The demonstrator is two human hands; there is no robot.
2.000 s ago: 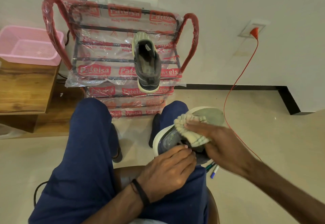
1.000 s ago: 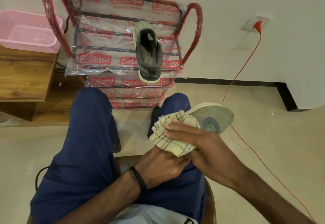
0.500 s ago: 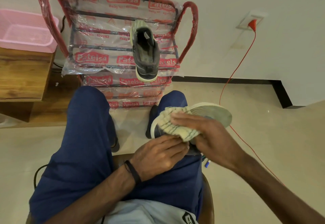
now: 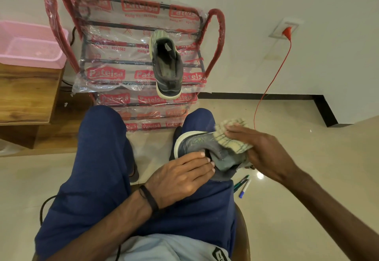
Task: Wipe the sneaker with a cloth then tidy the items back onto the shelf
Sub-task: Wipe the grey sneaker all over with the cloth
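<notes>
- Sneaker (image 4: 202, 148) lies on our right thigh, resting on its side with the pale sole edge turned away from us; we judge it light, with a soft fabric upper that gives under pressure and a firmer rubber sole.
- We judge the collar and heel the best place to hold it, since the sole rim gives a stiff edge to brace against while the upper gets rubbed.
- Our left hand (image 4: 180, 176) lies on the upper near the opening, fingers straight and close together, pressing it down onto the leg.
- Our right hand (image 4: 260, 152) grips the bunched cloth (image 4: 231, 137), fingers curled over it, and holds it against the sneaker's far end.
- Its long axis runs roughly left to right across the thigh; we cannot tell for sure which end is the toe.
- 1 matching shoe (image 4: 167, 65) sits on the shelf (image 4: 102, 63) ahead, lengthwise toward us.
</notes>
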